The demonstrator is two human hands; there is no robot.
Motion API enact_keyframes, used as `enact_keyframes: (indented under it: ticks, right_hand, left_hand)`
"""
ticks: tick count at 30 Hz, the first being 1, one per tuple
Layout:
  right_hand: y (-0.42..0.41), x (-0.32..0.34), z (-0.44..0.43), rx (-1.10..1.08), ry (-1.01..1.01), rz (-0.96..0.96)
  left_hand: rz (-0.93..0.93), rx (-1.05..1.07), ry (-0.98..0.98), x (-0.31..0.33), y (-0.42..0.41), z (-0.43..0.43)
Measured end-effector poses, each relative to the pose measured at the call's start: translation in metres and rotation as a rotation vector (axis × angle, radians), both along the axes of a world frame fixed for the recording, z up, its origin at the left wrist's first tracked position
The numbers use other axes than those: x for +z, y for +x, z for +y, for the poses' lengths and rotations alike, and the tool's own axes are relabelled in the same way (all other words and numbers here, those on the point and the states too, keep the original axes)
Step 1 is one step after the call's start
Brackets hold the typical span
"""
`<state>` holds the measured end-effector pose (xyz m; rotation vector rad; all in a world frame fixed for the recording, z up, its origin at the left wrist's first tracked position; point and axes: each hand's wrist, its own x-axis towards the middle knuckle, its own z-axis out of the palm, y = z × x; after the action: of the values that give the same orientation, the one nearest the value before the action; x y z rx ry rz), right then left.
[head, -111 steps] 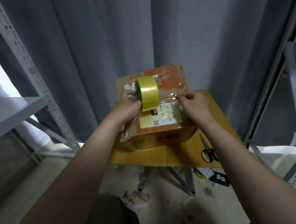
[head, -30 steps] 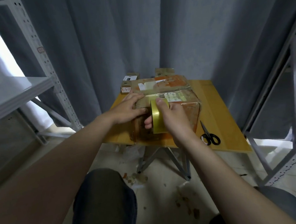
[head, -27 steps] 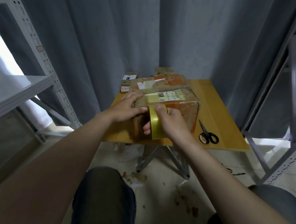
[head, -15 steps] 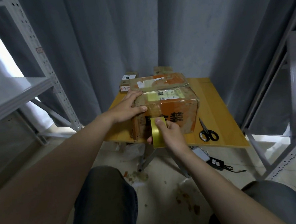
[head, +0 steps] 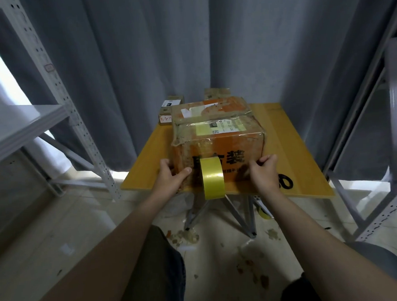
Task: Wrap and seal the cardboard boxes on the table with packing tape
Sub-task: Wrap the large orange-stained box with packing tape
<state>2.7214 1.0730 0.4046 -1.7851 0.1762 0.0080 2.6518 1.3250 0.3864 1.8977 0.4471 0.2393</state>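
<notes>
Cardboard box [head: 217, 135] sits on the yellow surface [head: 283, 145]. Our left hand [head: 171, 177] grips its near-left corner; our right hand [head: 262, 172] curls fingers round its near-right corner. The tape roll [head: 212, 177] hangs against its near face.

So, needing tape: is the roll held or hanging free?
Hanging free: the yellow tape roll dangles against the cardboard box; left hand and right hand grip the box.

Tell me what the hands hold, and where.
Both hold the big cardboard box: left hand at its near lower-left corner, right hand at its near lower-right corner. The yellow tape roll hangs on the front face, unheld.
</notes>
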Motion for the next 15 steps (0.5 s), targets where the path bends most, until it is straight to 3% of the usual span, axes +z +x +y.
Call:
enact_keyframes:
  ticks: [8, 15]
  right_hand:
    - [-0.010, 0.034, 0.006, -0.050, 0.086, -0.214]
    - [-0.027, 0.080, 0.015, 0.022, 0.073, -0.454]
  left_hand:
    - [-0.140, 0.055, -0.081, 0.034, -0.003, -0.016]
    - [-0.253, 0.064, 0.042, 0.120, -0.012, -0.013]
